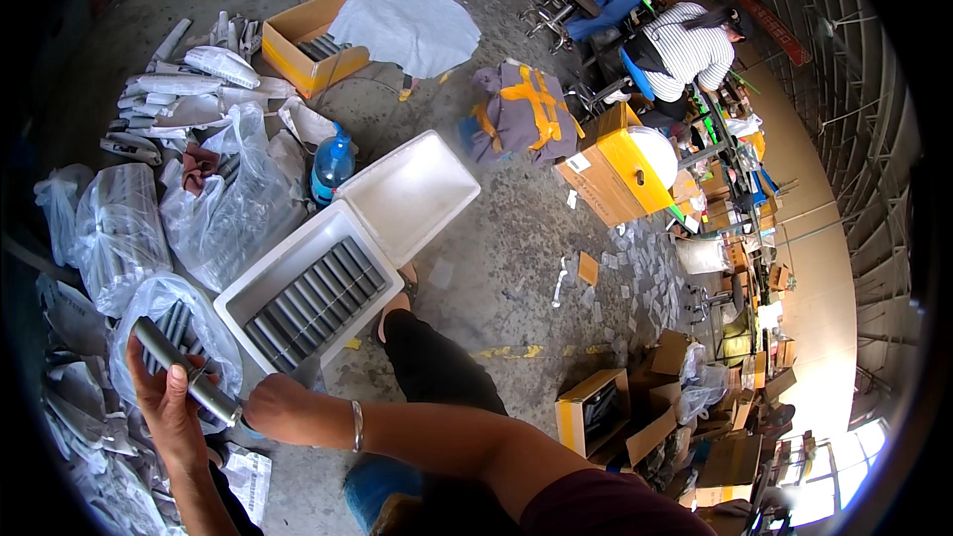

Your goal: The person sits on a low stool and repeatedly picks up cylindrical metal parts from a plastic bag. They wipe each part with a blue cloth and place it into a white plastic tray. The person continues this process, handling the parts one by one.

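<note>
A dark grey tube (pixel 201 387) slants across my left hand (pixel 167 417), which is wrapped round it from below with the thumb over the top. At the tube's lower end, my right hand (pixel 288 409) is closed in a fist, a metal bangle at its wrist. Something small and bluish shows under that fist; what the fingers hold is hidden. Behind the hands, a white foam box (pixel 283 273) contains a row of similar grey tubes (pixel 328 293). Directly behind the held tube, an open plastic bag (pixel 226 342) has more tubes inside.
A white foam lid (pixel 417 189) lies beside the box, near a blue bottle (pixel 333 167). Filled plastic bags (pixel 124 233) and paper-wrapped bundles (pixel 184 89) cover the left side. Cartons (pixel 606 179) stand to the right. Two people (pixel 685 50) sit working at the far right.
</note>
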`<move>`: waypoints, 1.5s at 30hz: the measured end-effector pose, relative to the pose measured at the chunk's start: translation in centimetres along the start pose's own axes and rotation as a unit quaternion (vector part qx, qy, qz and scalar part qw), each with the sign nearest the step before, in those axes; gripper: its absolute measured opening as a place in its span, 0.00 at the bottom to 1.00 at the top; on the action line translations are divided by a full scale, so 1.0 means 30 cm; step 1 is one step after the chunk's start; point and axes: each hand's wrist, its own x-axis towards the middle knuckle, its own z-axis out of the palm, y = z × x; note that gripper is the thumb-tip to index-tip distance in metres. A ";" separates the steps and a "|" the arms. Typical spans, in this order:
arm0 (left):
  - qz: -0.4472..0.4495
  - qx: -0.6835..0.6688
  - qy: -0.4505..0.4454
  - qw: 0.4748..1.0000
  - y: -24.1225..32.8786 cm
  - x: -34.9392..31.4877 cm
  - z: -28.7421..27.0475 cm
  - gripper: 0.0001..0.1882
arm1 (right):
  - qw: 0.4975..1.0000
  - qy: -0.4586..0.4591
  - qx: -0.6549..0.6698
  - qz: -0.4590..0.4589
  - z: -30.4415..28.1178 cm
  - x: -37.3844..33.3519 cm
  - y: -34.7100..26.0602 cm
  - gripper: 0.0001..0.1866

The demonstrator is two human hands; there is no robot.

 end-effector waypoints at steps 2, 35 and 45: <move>-0.006 0.007 -0.015 1.000 -0.012 0.005 -0.012 0.40 | 1.000 0.003 -0.002 0.000 -0.006 -0.005 -0.001 0.03; -0.017 0.015 -0.010 1.000 -0.003 0.004 0.022 0.39 | 1.000 0.023 -0.010 0.011 -0.004 -0.011 -0.012 0.04; -0.036 0.039 -0.032 0.998 -0.021 0.009 -0.024 0.40 | 1.000 -0.008 -0.014 0.007 -0.009 -0.008 -0.018 0.04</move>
